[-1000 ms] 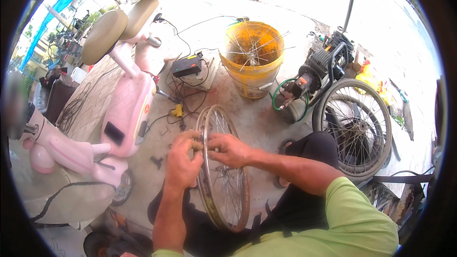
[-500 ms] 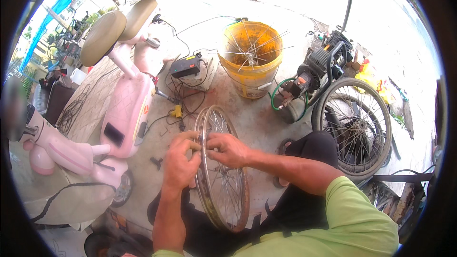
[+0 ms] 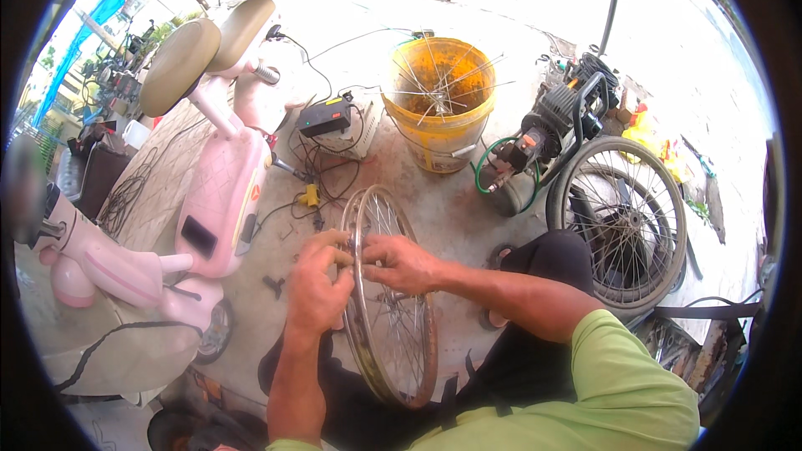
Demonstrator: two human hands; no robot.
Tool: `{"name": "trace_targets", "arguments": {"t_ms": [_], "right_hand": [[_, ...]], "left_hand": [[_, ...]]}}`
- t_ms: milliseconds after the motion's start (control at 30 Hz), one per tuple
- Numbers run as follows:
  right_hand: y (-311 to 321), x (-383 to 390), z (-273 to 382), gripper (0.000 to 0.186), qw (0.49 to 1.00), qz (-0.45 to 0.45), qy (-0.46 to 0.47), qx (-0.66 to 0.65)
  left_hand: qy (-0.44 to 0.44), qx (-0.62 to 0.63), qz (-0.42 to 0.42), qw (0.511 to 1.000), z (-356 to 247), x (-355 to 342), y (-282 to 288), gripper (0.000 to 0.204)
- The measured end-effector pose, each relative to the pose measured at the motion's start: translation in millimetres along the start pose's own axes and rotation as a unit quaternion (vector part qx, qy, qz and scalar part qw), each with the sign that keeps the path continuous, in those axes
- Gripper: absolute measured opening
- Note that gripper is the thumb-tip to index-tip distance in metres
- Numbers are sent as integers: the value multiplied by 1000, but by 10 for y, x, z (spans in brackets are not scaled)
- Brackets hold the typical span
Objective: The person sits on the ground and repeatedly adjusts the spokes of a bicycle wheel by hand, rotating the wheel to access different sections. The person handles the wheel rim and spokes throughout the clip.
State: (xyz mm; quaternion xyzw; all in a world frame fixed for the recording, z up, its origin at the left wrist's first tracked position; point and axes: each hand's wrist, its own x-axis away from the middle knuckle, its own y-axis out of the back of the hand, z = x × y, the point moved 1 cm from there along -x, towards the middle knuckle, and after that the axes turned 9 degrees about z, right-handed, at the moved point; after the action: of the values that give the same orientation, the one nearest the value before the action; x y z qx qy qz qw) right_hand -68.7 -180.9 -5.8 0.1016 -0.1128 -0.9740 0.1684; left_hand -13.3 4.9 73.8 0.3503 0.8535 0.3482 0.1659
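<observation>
A bare spoked bicycle wheel stands upright between my knees, without a tyre, its metal rim worn and brownish. My left hand is closed at the outer left side of the rim, its fingertips pressed to the metal. From the other side my right hand is closed against the same stretch of rim, thumb and fingers bent beside the spokes. Any small part pinched between the fingertips is too small to make out.
Ahead stands a yellow bucket with loose spokes sticking out. A pink scooter is at the left, a black charger box with cables beyond it. On the right are an air compressor and a tyred wheel.
</observation>
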Motion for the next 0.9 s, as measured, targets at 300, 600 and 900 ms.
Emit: {"name": "trace_targets", "arguments": {"t_ms": [300, 600, 900], "right_hand": [[-16, 22, 61, 24, 999, -37, -19, 20], [-1, 9, 11, 24, 1000, -21, 17, 1], [-7, 14, 35, 22, 999, -30, -10, 5]], "left_hand": [[19, -16, -22, 999, -75, 10, 16, 13], [-4, 2, -1, 1000, -46, 10, -10, 13], [7, -30, -16, 999, -33, 15, 20, 14]]}}
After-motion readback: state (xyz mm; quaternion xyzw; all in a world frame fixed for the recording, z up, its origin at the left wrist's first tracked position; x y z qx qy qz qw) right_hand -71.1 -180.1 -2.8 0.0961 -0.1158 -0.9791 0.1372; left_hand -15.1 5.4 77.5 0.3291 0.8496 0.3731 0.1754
